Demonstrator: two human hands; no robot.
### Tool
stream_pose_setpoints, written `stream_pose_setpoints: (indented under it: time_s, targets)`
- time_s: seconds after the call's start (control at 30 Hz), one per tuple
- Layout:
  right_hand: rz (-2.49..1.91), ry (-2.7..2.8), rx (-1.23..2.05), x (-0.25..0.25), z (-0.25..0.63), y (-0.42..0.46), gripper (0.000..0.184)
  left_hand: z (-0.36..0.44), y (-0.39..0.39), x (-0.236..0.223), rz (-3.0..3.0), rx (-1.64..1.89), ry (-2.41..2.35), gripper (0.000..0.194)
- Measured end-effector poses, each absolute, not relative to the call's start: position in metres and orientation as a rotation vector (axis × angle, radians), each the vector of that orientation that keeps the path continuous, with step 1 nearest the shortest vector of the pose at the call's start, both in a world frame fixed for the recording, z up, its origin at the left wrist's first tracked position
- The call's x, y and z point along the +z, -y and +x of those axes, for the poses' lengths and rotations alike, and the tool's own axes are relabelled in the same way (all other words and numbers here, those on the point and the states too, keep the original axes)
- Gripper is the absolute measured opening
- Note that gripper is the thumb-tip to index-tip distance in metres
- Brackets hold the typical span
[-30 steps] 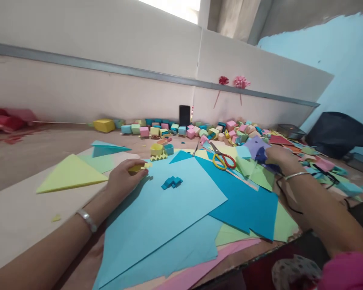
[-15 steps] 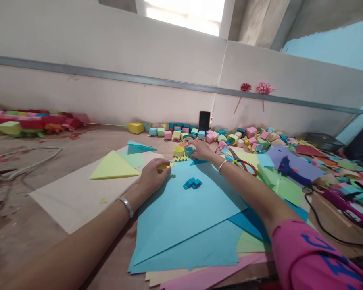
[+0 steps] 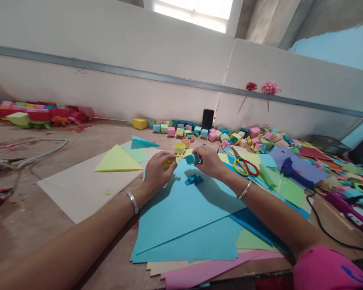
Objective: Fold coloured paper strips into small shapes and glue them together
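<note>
My left hand [image 3: 157, 172] is closed around a small yellow folded paper piece [image 3: 168, 163], mostly covered by the fingers. Between the fingertips of my right hand [image 3: 210, 162] is a small open blue paper box [image 3: 190, 159], raised above the sheets. Just below the two hands, a dark blue zigzag-folded paper piece [image 3: 194, 179] lies on a stack of light blue paper sheets [image 3: 181, 217]. Beyond the hands sits a yellow paper box [image 3: 179, 148], with a peach paper box [image 3: 186, 143] beside it.
Scissors [image 3: 243, 164] and a blue glue gun [image 3: 293, 172] with a black cable lie to the right. Many coloured paper boxes line the wall behind, near an upright phone [image 3: 207, 119]. A folded yellow sheet [image 3: 117, 160] rests on white paper [image 3: 75, 189] at left.
My right hand has picked up the blue paper box from beside the yellow one and drawn it back towards me. My left hand still holds the yellow piece. The view has shifted slightly.
</note>
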State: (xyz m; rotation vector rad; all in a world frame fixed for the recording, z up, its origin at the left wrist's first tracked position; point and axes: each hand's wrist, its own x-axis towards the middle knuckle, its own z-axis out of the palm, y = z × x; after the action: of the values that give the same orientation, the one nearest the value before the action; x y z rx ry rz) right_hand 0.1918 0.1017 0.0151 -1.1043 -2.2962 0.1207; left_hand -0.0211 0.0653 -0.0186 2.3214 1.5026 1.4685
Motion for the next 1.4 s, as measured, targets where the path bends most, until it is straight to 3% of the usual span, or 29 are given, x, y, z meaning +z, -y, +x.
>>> stream_pose_setpoints:
  time_s: [0.57,0.93,1.23,1.4]
  targets:
    - [-1.053,2.183,0.094,-0.009,0.178,-0.073,0.036,-0.009,-0.049,-0.016,2.604,1.370,-1.510,0.018]
    - [-0.991,2.077,0.391,-0.007,0.179,-0.071,0.045,-0.008,-0.047,-0.014,2.753,1.394,-1.358,0.011]
    - [-0.977,1.863,0.777,-0.020,0.178,-0.075,0.048,-0.006,-0.044,-0.013,2.842,1.329,-1.366,0.015]
    - [-0.949,1.825,0.834,-0.021,0.177,-0.076,0.047,-0.004,-0.043,-0.014,2.797,1.356,-1.341,0.019]
